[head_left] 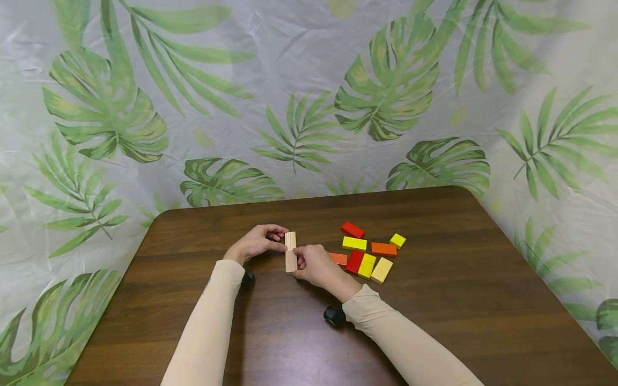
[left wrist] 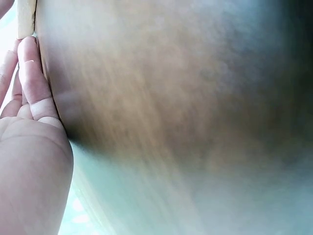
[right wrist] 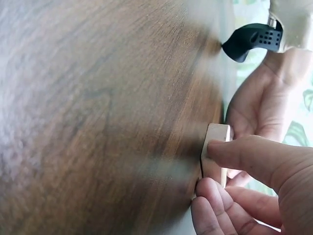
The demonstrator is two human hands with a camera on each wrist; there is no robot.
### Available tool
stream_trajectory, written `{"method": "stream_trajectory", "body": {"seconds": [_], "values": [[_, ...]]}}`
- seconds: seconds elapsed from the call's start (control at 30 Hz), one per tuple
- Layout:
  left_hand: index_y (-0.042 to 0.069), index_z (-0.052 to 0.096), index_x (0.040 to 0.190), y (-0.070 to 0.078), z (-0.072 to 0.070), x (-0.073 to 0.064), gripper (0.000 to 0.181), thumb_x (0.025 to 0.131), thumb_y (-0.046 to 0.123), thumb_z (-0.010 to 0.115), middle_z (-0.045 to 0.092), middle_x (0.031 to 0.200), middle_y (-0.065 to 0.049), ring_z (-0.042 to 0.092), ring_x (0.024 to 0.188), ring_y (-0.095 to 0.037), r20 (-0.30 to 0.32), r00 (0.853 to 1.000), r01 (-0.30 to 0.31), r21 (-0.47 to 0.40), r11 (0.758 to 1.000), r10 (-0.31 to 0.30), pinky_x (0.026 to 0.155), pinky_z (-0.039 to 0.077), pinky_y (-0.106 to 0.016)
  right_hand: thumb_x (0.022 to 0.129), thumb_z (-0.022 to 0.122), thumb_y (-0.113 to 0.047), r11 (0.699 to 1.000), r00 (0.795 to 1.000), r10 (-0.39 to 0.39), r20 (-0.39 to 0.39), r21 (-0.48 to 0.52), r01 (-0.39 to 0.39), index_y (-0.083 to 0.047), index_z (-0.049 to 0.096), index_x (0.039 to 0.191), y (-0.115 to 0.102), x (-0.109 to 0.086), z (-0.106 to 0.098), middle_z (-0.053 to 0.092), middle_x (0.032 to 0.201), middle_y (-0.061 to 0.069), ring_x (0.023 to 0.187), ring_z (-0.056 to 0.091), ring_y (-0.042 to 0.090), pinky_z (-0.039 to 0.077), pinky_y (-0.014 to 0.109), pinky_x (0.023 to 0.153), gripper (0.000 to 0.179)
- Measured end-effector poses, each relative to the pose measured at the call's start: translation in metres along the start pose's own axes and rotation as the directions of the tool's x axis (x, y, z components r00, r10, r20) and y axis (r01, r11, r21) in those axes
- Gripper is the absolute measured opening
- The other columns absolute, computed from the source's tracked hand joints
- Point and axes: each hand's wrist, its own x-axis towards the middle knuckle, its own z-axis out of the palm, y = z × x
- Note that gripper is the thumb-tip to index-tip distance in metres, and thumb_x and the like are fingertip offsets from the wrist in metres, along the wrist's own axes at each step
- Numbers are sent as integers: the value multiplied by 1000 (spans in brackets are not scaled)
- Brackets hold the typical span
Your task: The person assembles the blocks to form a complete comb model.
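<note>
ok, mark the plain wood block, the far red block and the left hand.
plain wood block (head_left: pixel 290 252), head view, middle of its top face.
far red block (head_left: pixel 353 229), head view, centre of its top.
left hand (head_left: pixel 256 241), head view, back of hand.

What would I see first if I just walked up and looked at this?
Probably the two hands meeting in the middle of the brown table: the left hand and right hand both pinch pale wooden blocks, set end to end. Just right of them lies a bright pile of colored blocks in red, yellow and orange. Behind it all hangs a leafy curtain with big green leaves.
</note>
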Motion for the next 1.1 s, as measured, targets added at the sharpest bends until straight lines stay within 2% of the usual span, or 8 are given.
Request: {"method": "stream_trajectory", "body": {"seconds": [0.5,1.1], "values": [[0,69,139,1,0,0,51,92,8,84,70,126,-14,62,107,-18,-1,1000,6,-15,1000,-6,90,50,-23,84,92,-9,1000,1000,14,25,-6,-14,4,72,134,0,2,-3,71,88,6,77,60,10,56,21,72,56],[-1,68,140,4,1,-1,51,92,10,84,70,125,-16,61,108,-20,4,1000,1,12,1000,-1,91,50,-25,85,91,-11,1000,998,29,48,-6,-29,3,70,138,3,0,-4,69,89,6,78,58,12,54,23,73,58]]}}
